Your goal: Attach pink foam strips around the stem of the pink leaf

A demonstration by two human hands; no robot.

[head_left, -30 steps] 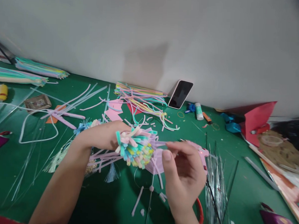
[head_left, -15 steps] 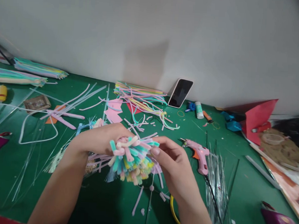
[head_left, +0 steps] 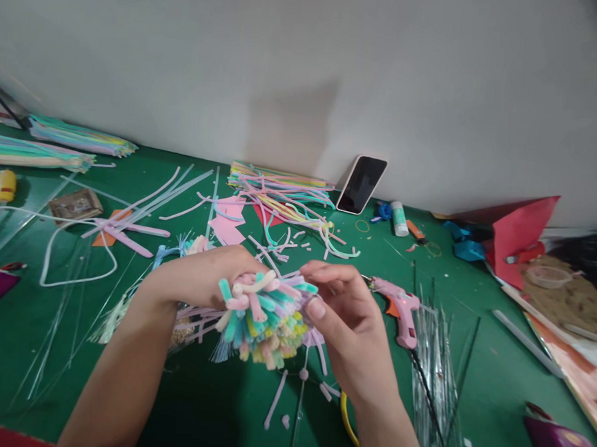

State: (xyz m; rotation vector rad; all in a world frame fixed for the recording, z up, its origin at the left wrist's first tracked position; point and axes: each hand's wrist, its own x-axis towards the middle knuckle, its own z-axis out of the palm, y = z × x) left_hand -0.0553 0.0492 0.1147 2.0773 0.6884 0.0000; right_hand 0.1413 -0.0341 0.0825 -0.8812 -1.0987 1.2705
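Observation:
A thick bunch of pastel pipe cleaners points its cut ends toward me, in pink, mint, lilac, yellow and cream. My left hand is closed round the bunch; its fingers are mostly hidden behind the stems. At the right edge of the bunch, my right hand pinches lilac stem ends between thumb and fingers. Below lie short lilac pipe cleaner pieces. A yellow ring-shaped handle shows partly beside my right wrist.
A pink glue gun lies right of my hands, by clear sticks. Behind are loose pipe cleaners, a leaning phone and a glue stick. More bundles lie at the far left; red paper stands right.
My right thumb and fingers have shifted slightly to the right along the edge of the bunch. My left hand keeps its hold, and the table things stay in place.

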